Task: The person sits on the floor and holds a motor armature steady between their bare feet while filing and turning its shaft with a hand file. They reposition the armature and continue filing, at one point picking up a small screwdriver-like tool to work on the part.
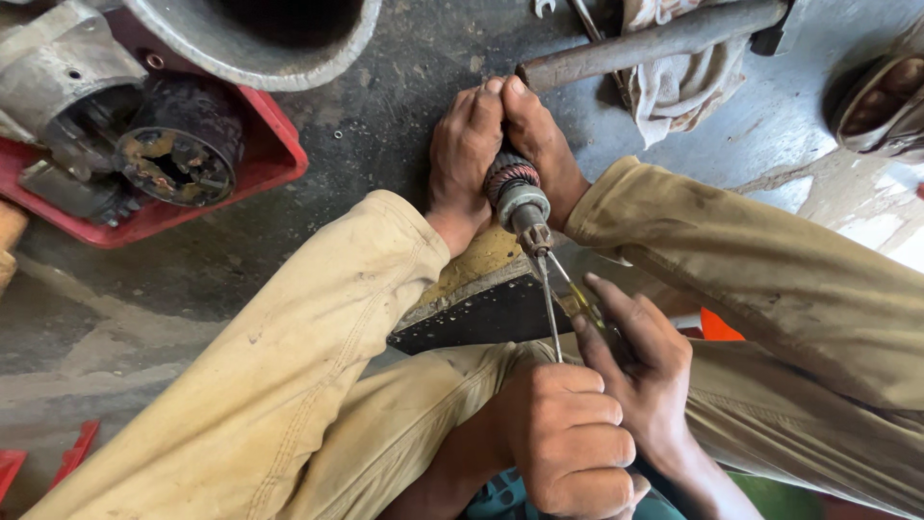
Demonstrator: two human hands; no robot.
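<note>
A motor armature (515, 193) with reddish copper windings and a grey shaft end is clamped between my two bare feet (472, 144) on the concrete floor. My left hand (568, 448) is a closed fist around a thin metal rod (551, 308) whose tip reaches the armature's shaft end. Just to the right, my right hand (640, 371) grips a screwdriver with a yellow handle (580, 299), its blade also pointing at the shaft end. A black slab (476, 313) lies under my knees, which are in tan trousers.
A red tray (279, 159) at the left holds a black round motor part (178, 149) and grey housings. A large grey metal rim (260, 53) is at the top. A rusty iron bar (654, 43), a cloth (683, 91) and a sandal (881, 101) lie at the upper right.
</note>
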